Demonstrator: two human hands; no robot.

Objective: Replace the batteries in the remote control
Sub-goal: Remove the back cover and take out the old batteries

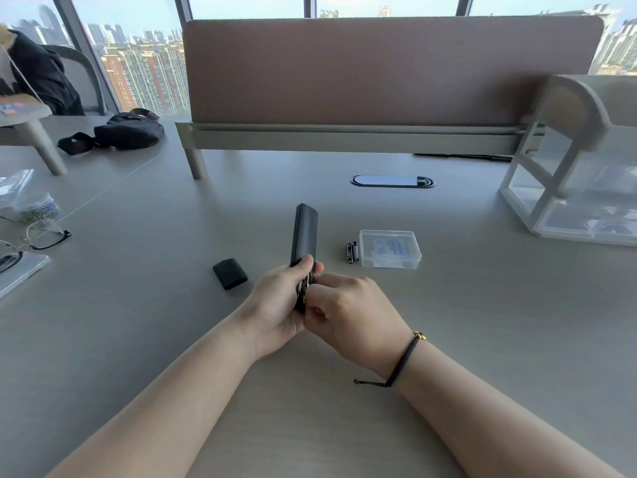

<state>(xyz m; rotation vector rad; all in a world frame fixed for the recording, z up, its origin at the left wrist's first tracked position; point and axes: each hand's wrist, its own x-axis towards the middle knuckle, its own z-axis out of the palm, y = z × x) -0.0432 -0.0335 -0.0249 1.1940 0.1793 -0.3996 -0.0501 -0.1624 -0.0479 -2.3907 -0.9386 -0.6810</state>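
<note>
Head view, the only one we have. We see the remote control (304,232) as a slim black bar w/ rounded corners, matte, its plain back toward us. Its long axis runs nearly straight away from us, far end tilted up and a touch right, near end down in the hands. It sits above the bench (482,322), roughly centre, not touching it.

Our left hand (275,305) wraps the lower part of the remote, fingers curled over the top edge, thumb side hidden behind the body: closed, gripping it. Our right hand (348,308) is curled too, fingertips pressed at the open battery bay at the remote's near end, where we make out battery ends w/ a bit of metal glint. We can't tell if the right hand pinches a battery or only pushes on it.

On the bench left of the hands lies the battery cover (230,273), a small black rounded-rectangle piece, flat, apart from the remote. Right of the remote, two black batteries (352,252) lie side by side, touching each other, long axes pointing away from us, just beside a clear plastic box (390,249) w/ its lid shut.

A dark cord bracelet (405,357) circles the right wrist.
</note>
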